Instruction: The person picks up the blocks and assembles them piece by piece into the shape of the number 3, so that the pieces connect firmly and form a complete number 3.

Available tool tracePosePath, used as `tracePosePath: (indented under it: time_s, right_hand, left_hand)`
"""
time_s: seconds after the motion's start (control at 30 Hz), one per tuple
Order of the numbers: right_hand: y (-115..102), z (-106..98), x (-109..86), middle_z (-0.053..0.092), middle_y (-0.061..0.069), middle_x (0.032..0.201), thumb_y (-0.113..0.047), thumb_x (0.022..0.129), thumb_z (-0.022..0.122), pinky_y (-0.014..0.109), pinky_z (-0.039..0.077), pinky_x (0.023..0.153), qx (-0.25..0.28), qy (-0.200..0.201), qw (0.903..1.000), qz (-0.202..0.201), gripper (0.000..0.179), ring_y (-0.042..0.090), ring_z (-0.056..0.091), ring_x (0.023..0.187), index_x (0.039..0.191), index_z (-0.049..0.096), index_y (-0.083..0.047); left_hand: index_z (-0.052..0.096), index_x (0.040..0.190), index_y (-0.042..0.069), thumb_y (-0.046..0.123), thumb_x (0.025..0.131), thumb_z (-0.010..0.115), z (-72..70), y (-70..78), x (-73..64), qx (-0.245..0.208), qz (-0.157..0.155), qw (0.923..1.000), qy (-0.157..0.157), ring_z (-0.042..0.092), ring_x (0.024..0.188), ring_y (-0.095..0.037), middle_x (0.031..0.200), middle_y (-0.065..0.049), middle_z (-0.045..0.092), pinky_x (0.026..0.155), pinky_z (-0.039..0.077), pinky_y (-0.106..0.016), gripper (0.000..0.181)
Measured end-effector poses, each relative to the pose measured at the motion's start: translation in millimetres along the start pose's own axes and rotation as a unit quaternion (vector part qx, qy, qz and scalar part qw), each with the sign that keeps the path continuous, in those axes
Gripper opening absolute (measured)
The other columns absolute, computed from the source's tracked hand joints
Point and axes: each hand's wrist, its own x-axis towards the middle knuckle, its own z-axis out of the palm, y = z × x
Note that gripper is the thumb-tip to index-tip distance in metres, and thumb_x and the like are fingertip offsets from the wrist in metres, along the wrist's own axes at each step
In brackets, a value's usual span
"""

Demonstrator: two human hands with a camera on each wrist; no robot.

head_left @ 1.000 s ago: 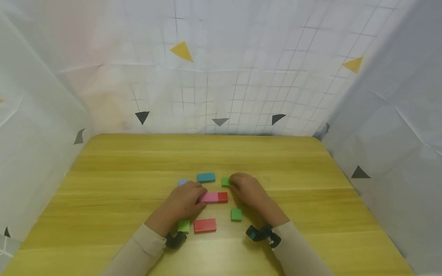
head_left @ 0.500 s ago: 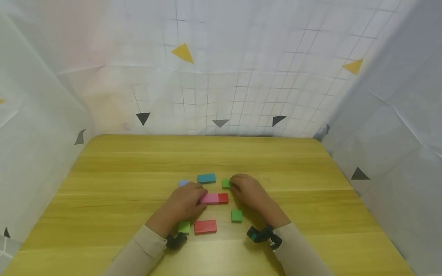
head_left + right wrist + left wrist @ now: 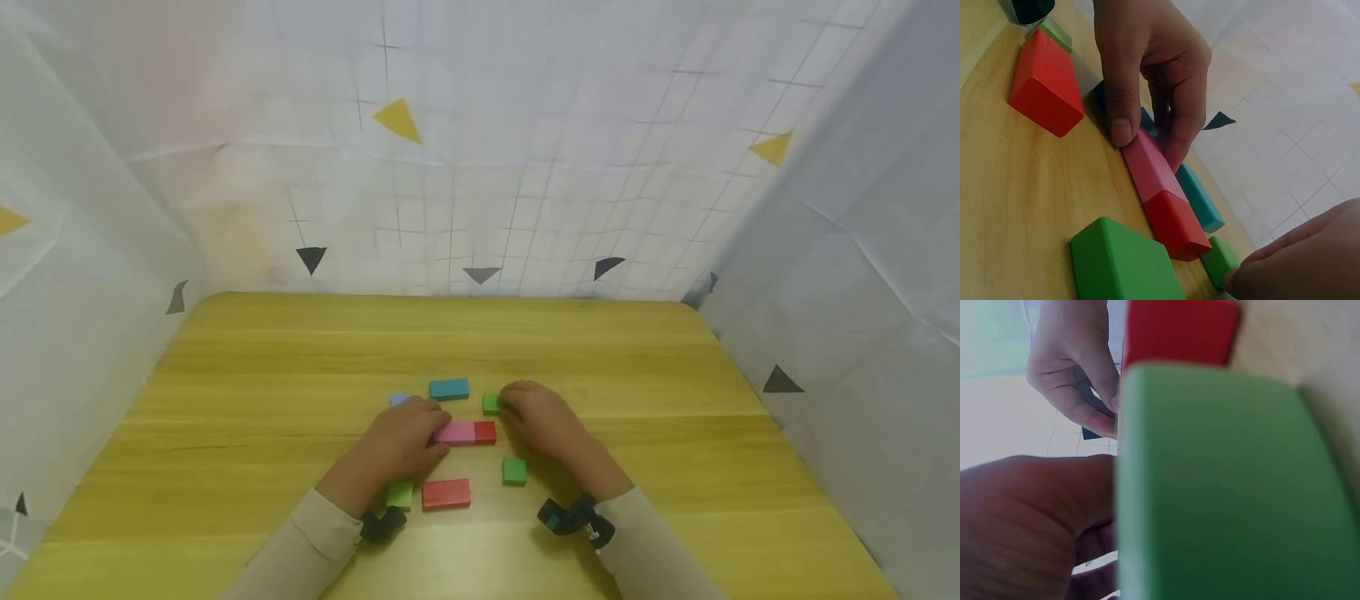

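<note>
In the head view my left hand [image 3: 397, 437] pinches a pink block [image 3: 456, 432] between thumb and fingers. A small red block [image 3: 485, 432] lies end to end with the pink one, on its right. My right hand [image 3: 543, 417] holds a small green block [image 3: 491, 403] at its right side, with the thumb against it in the right wrist view. Behind the pink block lies a teal block [image 3: 448, 388]. A light blue block [image 3: 399, 399] shows partly behind my left hand. The left ends of the pink and light blue blocks are hidden.
Nearer the front lie a long red block [image 3: 446, 494], a green block [image 3: 513, 471] and a light green block [image 3: 400, 495] beside my left wrist. The wooden table [image 3: 300, 350] meets a white patterned curtain [image 3: 480, 208] at its back edge.
Both hands and the blocks keep their places; the head view has only shifted very slightly.
</note>
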Motion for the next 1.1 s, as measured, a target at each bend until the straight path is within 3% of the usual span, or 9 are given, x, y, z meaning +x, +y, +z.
tracePosePath:
  time_s: [0.23,0.67,1.1]
  right_hand:
    - [-4,-3,-1.6,0.072,0.006,0.112,-0.014,0.094,0.068,0.039,0.052,0.097,-0.004,-0.007,1.0000,0.004,0.017,0.024,0.066,0.110,0.110,0.073,-0.009]
    - [-4,-7,-5.7,0.073,0.007,0.108,-0.012,0.092,0.070,0.039,0.054,0.093,-0.023,0.017,0.9991,-0.031,0.015,0.025,0.068,0.105,0.106,0.073,-0.007]
    - [-5,-7,-10.8,0.073,0.006,0.107,-0.010,0.092,0.070,0.039,0.054,0.094,-0.013,0.005,0.9995,-0.028,0.015,0.024,0.068,0.105,0.106,0.073,-0.007]
  left_hand:
    - [0.065,0.098,0.019,0.034,0.092,0.070,1.0,-0.6,0.0,0.005,0.002,0.9999,0.010,0.046,0.084,-0.014,0.086,0.009,0.052,0.072,0.044,-0.029,0.017]
    - [0.062,0.094,0.020,0.034,0.092,0.069,2.1,-0.8,0.1,0.008,0.005,0.9998,0.020,0.046,0.082,-0.015,0.084,0.008,0.050,0.070,0.042,-0.029,0.016]
    - [0.062,0.093,0.019,0.033,0.092,0.070,-1.0,3.6,-3.2,-0.003,-0.005,0.9999,0.009,0.046,0.082,-0.015,0.083,0.008,0.050,0.070,0.042,-0.029,0.016]
